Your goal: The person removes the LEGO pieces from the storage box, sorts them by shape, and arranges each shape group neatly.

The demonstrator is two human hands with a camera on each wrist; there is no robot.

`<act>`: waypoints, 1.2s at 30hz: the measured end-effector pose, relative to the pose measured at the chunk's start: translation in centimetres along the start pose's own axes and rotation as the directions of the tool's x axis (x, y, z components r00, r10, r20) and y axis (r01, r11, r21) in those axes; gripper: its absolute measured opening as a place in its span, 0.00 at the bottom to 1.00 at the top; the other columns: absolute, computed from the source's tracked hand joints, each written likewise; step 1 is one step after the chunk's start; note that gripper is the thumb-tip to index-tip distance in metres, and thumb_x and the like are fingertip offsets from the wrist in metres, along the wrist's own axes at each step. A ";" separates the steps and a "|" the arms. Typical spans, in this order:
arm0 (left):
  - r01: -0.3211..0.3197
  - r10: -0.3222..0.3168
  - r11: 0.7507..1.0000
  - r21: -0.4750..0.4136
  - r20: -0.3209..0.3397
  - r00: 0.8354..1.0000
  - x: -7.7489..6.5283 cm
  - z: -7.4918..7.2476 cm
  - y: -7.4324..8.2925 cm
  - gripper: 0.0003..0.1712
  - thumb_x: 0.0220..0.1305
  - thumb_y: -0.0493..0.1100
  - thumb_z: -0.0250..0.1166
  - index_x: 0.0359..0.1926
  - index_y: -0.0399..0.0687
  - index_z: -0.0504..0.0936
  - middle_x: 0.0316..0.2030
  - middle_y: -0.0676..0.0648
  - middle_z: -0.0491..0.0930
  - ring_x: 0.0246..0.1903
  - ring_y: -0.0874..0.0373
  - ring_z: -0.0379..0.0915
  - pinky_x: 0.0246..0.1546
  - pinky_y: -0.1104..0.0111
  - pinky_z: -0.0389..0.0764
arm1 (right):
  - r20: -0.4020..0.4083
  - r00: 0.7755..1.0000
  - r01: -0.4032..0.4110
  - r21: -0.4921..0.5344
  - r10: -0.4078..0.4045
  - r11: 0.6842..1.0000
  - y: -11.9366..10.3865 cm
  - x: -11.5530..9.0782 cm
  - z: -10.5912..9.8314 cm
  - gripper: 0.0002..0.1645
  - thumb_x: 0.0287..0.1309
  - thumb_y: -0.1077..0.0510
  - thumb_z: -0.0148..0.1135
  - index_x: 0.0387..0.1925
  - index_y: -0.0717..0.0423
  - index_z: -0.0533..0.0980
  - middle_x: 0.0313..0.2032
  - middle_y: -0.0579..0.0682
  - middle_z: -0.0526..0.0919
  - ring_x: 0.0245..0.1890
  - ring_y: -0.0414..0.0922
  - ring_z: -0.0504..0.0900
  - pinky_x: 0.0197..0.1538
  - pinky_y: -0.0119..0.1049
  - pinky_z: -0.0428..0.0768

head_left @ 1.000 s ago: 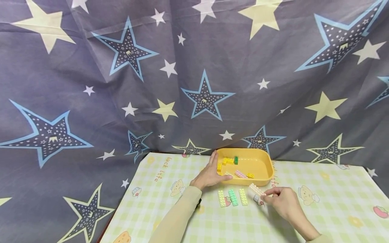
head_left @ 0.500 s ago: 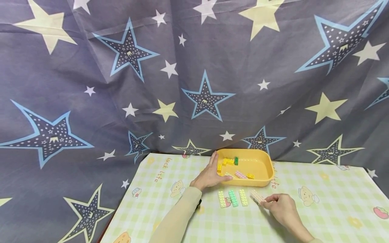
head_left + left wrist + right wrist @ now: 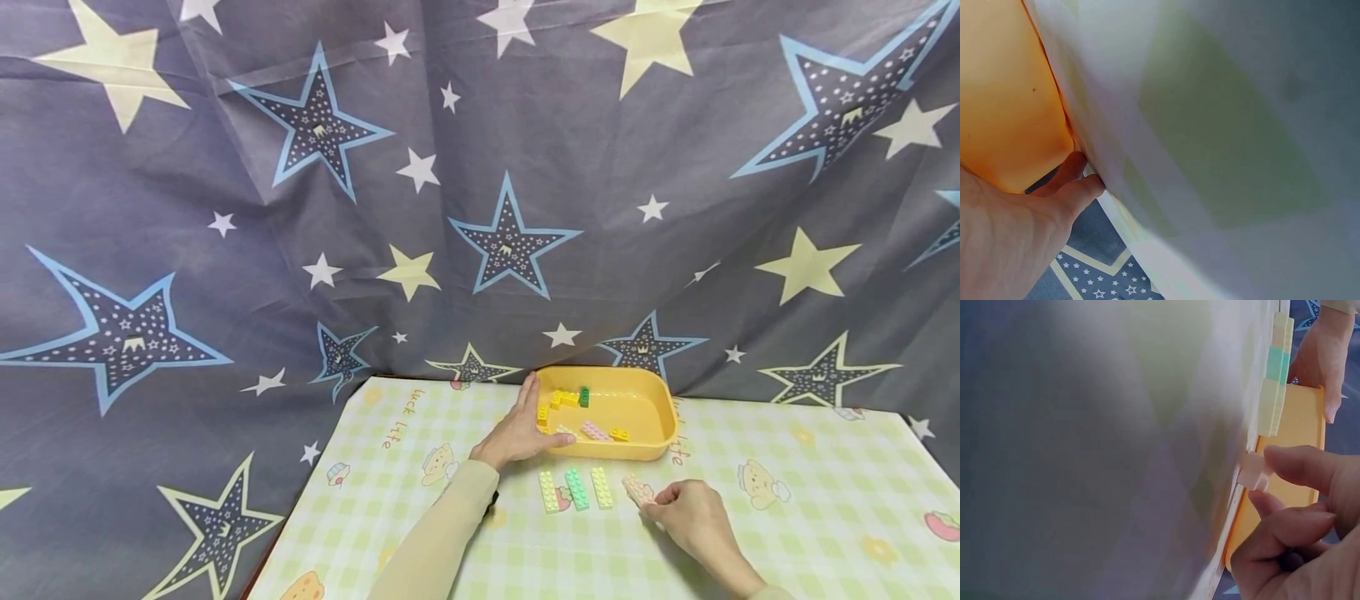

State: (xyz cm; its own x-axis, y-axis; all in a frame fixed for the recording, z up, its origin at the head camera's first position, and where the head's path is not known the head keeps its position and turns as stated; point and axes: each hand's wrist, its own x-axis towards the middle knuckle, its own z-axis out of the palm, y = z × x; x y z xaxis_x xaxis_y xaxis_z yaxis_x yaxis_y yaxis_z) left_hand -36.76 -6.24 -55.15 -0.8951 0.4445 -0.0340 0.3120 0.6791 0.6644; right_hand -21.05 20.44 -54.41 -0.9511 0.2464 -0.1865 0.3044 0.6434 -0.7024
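Observation:
My right hand point(image 3: 693, 517) pinches the near end of a pale pink toy brick point(image 3: 637, 490) between thumb and fingertips, low at the table. In the right wrist view that brick point(image 3: 1252, 472) shows end-on at the fingertips. To its left, a pale yellow brick point(image 3: 602, 488), a green brick point(image 3: 577, 489) and another pale yellow brick point(image 3: 549, 492) lie in a spaced row. My left hand point(image 3: 513, 433) holds the yellow tray point(image 3: 645, 414) by its left side, thumb over the front rim. In the left wrist view, its fingers point(image 3: 1069, 181) lie along the outer wall.
Inside the tray are several yellow bricks point(image 3: 567, 399), a dark green brick point(image 3: 584, 397) and a pink brick point(image 3: 595, 431). A checked cloth point(image 3: 810, 533) with printed figures covers the table. Behind the tray hangs a grey star-patterned curtain point(image 3: 480, 142).
My right hand has lowered the pale pink brick toward the cloth and turned it slightly, bringing it nearer in line with the row. The left hand and tray stay put.

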 end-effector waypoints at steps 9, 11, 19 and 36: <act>0.002 -0.002 1.000 -0.029 0.014 1.000 -0.3 -0.1 0.0 0.75 0.65 0.71 0.74 0.90 0.48 0.33 0.91 0.49 0.27 0.87 0.38 0.49 0.83 0.46 0.67 | 0.040 0.999 0.000 -0.043 0.002 0.999 0.2 0.1 0.3 0.16 0.57 0.52 0.82 0.24 0.55 0.83 0.24 0.47 0.84 0.27 0.43 0.77 0.31 0.35 0.72; 0.004 -0.004 1.000 -0.031 0.014 1.000 -0.4 0.0 -0.1 0.75 0.65 0.71 0.74 0.90 0.48 0.33 0.91 0.49 0.27 0.87 0.38 0.49 0.83 0.46 0.67 | 0.053 0.999 -0.003 -0.049 0.005 0.999 0.3 0.0 0.3 0.17 0.57 0.51 0.82 0.24 0.54 0.83 0.25 0.47 0.85 0.27 0.44 0.77 0.32 0.35 0.73; 0.004 -0.003 1.000 -0.025 0.015 1.000 -0.2 0.0 0.0 0.75 0.65 0.71 0.74 0.90 0.49 0.32 0.91 0.50 0.26 0.87 0.38 0.50 0.82 0.46 0.69 | -0.001 0.998 0.060 -0.025 -0.060 0.998 -0.9 0.3 -1.5 0.14 0.60 0.50 0.80 0.33 0.58 0.88 0.28 0.49 0.87 0.28 0.45 0.77 0.32 0.36 0.73; 0.020 -0.019 1.000 -0.024 0.018 1.000 -0.1 -0.3 0.4 0.76 0.64 0.71 0.75 0.90 0.51 0.32 0.91 0.52 0.26 0.87 0.39 0.51 0.81 0.46 0.70 | -0.083 0.961 0.262 -0.032 -0.264 0.964 -4.8 4.6 -3.7 0.16 0.60 0.51 0.79 0.42 0.61 0.89 0.18 0.46 0.81 0.22 0.44 0.74 0.28 0.37 0.69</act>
State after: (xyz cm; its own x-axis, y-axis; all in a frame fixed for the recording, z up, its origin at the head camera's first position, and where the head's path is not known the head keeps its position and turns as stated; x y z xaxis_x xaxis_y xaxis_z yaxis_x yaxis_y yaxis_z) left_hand -36.63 -6.18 -54.64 -0.8952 0.4416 -0.0600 0.2866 0.6735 0.6813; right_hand -26.68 21.17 -49.41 -0.9898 0.1273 0.0634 0.0461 0.7086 -0.7041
